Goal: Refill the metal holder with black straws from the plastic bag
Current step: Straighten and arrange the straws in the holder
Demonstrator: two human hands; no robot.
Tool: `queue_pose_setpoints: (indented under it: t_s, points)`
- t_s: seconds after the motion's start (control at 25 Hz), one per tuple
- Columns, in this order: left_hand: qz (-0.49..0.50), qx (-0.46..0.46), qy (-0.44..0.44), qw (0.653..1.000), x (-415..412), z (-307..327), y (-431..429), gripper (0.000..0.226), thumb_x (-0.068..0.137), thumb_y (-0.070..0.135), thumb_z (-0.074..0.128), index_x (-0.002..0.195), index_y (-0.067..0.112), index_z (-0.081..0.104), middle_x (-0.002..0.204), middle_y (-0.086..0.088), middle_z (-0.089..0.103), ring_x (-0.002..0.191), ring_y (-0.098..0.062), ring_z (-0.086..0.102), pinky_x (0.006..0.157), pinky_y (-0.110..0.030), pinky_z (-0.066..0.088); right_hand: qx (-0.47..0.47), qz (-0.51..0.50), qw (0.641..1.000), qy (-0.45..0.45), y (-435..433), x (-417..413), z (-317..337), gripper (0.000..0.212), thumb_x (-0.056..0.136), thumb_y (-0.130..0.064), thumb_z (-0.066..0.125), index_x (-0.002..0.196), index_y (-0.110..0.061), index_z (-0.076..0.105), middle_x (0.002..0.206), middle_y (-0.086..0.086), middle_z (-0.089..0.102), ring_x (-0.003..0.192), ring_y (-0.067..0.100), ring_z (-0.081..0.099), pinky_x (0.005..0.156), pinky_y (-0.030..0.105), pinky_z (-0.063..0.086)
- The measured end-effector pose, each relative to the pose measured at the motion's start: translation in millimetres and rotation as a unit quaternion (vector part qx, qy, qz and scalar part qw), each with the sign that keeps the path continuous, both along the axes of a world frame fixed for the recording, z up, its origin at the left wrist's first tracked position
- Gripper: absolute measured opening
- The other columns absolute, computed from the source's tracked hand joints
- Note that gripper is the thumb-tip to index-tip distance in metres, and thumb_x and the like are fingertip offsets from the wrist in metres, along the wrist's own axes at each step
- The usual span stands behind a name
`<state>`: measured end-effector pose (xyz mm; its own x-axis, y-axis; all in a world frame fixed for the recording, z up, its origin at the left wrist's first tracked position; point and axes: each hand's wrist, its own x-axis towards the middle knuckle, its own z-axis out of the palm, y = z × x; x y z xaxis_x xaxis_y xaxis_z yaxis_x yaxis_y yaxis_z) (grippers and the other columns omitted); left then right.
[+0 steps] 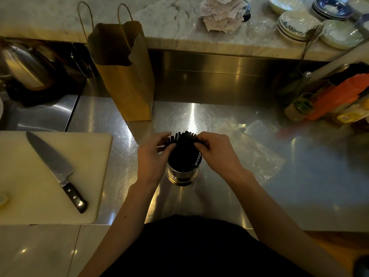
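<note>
A round metal holder (180,174) stands upright on the steel counter just in front of me. A thick bunch of black straws (183,143) fills it and fans out above its rim. My left hand (152,154) grips the bunch from the left side, fingers curled on the straws. From the right, my right hand (216,151) pinches the straw tops. A clear, flattened plastic bag (257,154) lies on the counter to the right of the holder, partly behind my right hand.
A cutting board (30,186) with a large knife (54,166) lies at the left. A brown paper bag (127,76) stands behind the holder. A kettle (24,66) sits far left. Bottles and packets (319,104) crowd the right; stacked plates (297,25) rest on the marble ledge.
</note>
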<state>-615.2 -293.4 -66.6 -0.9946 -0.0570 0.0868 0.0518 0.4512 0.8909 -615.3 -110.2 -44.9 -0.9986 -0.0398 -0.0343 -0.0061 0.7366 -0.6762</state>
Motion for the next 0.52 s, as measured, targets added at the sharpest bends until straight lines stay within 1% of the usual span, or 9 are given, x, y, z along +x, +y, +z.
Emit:
queue_pose_setpoints:
  t_s: [0.08, 0.2, 0.28, 0.4, 0.52]
  points:
    - [0.008, 0.008, 0.017, 1.0, 1.7, 1.0, -0.3, 0.02, 0.083, 0.009, 0.072, 0.102, 0.016, 0.072, 0.095, 0.004, 0.071, 0.088, -0.007, 0.067, 0.082, -0.015, 0.054, -0.03, -0.017, 0.999, 0.001, 0.7, 2.8, -0.4, 0.007, 0.089, -0.016, 0.067, 0.093, -0.015, 0.072, 0.079, -0.003, 0.07, 0.075, 0.011, 0.067, 0.074, 0.025, 0.054]
    - [0.015, 0.017, 0.031, 0.999, 2.3, 1.0, -0.5, 0.02, 0.084, 0.008, 0.072, 0.101, 0.018, 0.074, 0.092, 0.008, 0.072, 0.087, -0.002, 0.067, 0.08, -0.01, 0.051, -0.067, -0.039, 0.997, 0.013, 2.1, 2.7, 2.5, 0.006, 0.086, -0.02, 0.071, 0.09, -0.016, 0.073, 0.079, -0.002, 0.073, 0.075, 0.007, 0.069, 0.075, 0.025, 0.057]
    - [0.021, 0.018, 0.029, 0.999, 2.0, -0.9, 0.0, 0.02, 0.084, 0.009, 0.072, 0.102, 0.017, 0.074, 0.092, 0.01, 0.071, 0.087, -0.001, 0.068, 0.08, -0.008, 0.05, -0.059, -0.037, 0.997, 0.016, 3.8, 0.7, 6.9, 0.005, 0.087, -0.019, 0.07, 0.091, -0.016, 0.072, 0.081, -0.002, 0.073, 0.076, 0.008, 0.068, 0.077, 0.026, 0.057]
    - [0.03, 0.015, 0.031, 0.999, 1.7, -4.4, -0.4, 0.02, 0.084, 0.01, 0.072, 0.103, 0.013, 0.075, 0.093, 0.005, 0.074, 0.085, -0.002, 0.069, 0.081, -0.009, 0.05, -0.036, -0.024, 0.999, 0.026, 6.7, -1.4, 13.0, 0.008, 0.09, -0.015, 0.065, 0.094, -0.016, 0.072, 0.084, -0.002, 0.073, 0.079, 0.01, 0.068, 0.081, 0.028, 0.056]
    - [0.024, 0.008, 0.037, 0.999, 1.1, -6.1, -1.2, 0.021, 0.084, 0.009, 0.071, 0.105, 0.012, 0.074, 0.097, 0.005, 0.073, 0.088, 0.007, 0.067, 0.081, -0.009, 0.05, -0.031, -0.027, 0.998, 0.039, 9.0, -1.6, 14.4, 0.015, 0.091, -0.014, 0.064, 0.103, -0.013, 0.072, 0.09, 0.002, 0.074, 0.083, 0.013, 0.069, 0.085, 0.029, 0.056]
